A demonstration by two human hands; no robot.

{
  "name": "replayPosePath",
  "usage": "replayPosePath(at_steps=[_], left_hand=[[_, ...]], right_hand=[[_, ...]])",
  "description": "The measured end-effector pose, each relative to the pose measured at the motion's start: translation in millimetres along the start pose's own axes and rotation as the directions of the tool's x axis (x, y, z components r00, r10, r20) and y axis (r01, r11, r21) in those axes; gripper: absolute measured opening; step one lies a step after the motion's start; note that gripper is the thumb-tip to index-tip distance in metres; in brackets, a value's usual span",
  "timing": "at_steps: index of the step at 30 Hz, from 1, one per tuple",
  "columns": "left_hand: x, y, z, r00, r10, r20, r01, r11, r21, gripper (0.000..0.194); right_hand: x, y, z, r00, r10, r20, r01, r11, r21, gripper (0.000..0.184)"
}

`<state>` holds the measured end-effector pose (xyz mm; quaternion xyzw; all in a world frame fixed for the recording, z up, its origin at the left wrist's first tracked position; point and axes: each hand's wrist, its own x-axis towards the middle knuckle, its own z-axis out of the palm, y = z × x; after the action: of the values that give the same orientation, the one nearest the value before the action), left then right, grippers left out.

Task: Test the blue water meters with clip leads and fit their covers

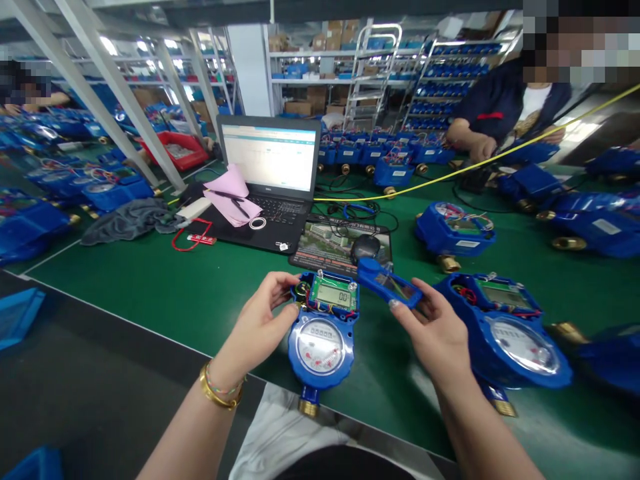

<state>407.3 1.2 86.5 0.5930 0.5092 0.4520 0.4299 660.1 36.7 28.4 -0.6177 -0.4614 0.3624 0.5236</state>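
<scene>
A blue water meter (323, 353) lies face up at the bench's front edge, its upper housing uncovered. Inside that housing sit a green circuit board with a lit display (334, 295) and some wires. My left hand (267, 320) grips the housing's left side between thumb and fingers. Just to the right, my right hand (433, 320) pinches a blue cover with a clear window (390, 283), tilted and apart from the meter. Beyond that hand lies a second uncovered water meter (520, 340), its brass fitting pointing toward me.
An open laptop (270, 160) carries pink paper (233, 193) and a tape roll. A mouse (366, 248) rests on a printed mat. More blue meters (455, 230) stand behind and right. A yellow cable (430, 189) crosses the bench. Opposite, a co-worker (510, 113) handles parts.
</scene>
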Motion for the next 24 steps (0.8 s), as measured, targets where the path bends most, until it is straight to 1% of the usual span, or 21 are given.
replayPosePath(at_steps=[2, 3, 4, 5, 6, 7, 8, 9, 11, 12, 13, 14, 15, 17, 21, 24], left_hand=[[0.5, -0.4, -0.2, 1.000, 0.006, -0.009, -0.006, 1.000, 0.020, 0.016], [0.7, -0.5, -0.3, 1.000, 0.007, -0.011, -0.006, 0.999, 0.033, 0.013], [0.9, -0.3, -0.4, 1.000, 0.006, -0.009, -0.005, 0.999, 0.045, 0.011], [1.0, 0.2, -0.4, 1.000, 0.004, -0.005, -0.004, 0.998, 0.055, 0.009], [1.0, 0.9, -0.2, 1.000, 0.004, 0.000, -0.004, 0.998, 0.064, 0.008], [1.1, 1.8, 0.1, 1.000, 0.006, 0.004, -0.007, 0.997, 0.072, 0.007], [1.1, 2.8, 0.5, 1.000, 0.011, 0.007, -0.011, 0.997, 0.081, 0.007], [1.1, 3.9, 1.0, 1.000, 0.017, 0.008, -0.018, 0.996, 0.091, 0.006], [1.0, 5.9, 1.8, 1.000, 0.031, 0.003, -0.032, 0.992, 0.119, 0.006], [1.0, 6.5, 2.1, 0.999, 0.039, -0.001, -0.039, 0.990, 0.135, 0.005], [0.8, 6.9, 2.4, 0.999, 0.047, -0.005, -0.045, 0.987, 0.152, 0.004], [0.5, 7.0, 2.5, 0.998, 0.055, -0.010, -0.053, 0.984, 0.168, 0.004], [0.1, 6.8, 2.6, 0.998, 0.064, -0.014, -0.060, 0.981, 0.183, 0.005], [-0.9, 5.5, 2.8, 0.996, 0.080, -0.024, -0.074, 0.977, 0.201, 0.007], [-2.9, 2.5, 4.2, 0.993, 0.109, -0.038, -0.099, 0.972, 0.215, 0.007], [-3.4, 2.2, 5.8, 0.991, 0.128, -0.039, -0.116, 0.969, 0.220, 0.006]], right_hand=[[-6.6, 14.8, -7.7, 0.999, -0.031, 0.044, 0.040, 0.974, -0.222, 0.082], [-9.3, 17.2, -10.1, 0.994, -0.077, 0.078, 0.099, 0.940, -0.326, 0.082], [-11.4, 15.6, -11.3, 0.983, -0.144, 0.116, 0.178, 0.901, -0.395, 0.081], [-12.6, 10.1, -11.3, 0.962, -0.226, 0.152, 0.270, 0.861, -0.430, 0.080], [-13.0, 1.0, -10.0, 0.931, -0.311, 0.189, 0.363, 0.828, -0.426, 0.078], [-12.5, -10.8, -7.5, 0.895, -0.379, 0.235, 0.444, 0.809, -0.386, 0.074], [-11.1, -24.1, -3.7, 0.858, -0.417, 0.302, 0.503, 0.801, -0.324, 0.070], [-9.1, -37.7, 1.4, 0.817, -0.426, 0.388, 0.540, 0.802, -0.256, 0.066], [-3.8, -61.0, 13.9, 0.728, -0.394, 0.562, 0.566, 0.807, -0.169, 0.063], [-1.0, -69.0, 20.7, 0.693, -0.372, 0.618, 0.571, 0.806, -0.155, 0.062], [1.4, -74.2, 27.1, 0.673, -0.358, 0.648, 0.577, 0.801, -0.157, 0.061], [3.3, -76.8, 32.7, 0.667, -0.352, 0.656, 0.583, 0.795, -0.165, 0.059], [4.5, -77.3, 37.0, 0.672, -0.353, 0.651, 0.584, 0.793, -0.173, 0.057], [4.6, -75.0, 41.3, 0.696, -0.364, 0.619, 0.570, 0.805, -0.167, 0.055], [2.1, -74.4, 36.8, 0.743, -0.404, 0.534, 0.538, 0.835, -0.117, 0.055], [4.1, -79.5, 33.5, 0.768, -0.379, 0.517, 0.485, 0.871, -0.082, 0.055]])
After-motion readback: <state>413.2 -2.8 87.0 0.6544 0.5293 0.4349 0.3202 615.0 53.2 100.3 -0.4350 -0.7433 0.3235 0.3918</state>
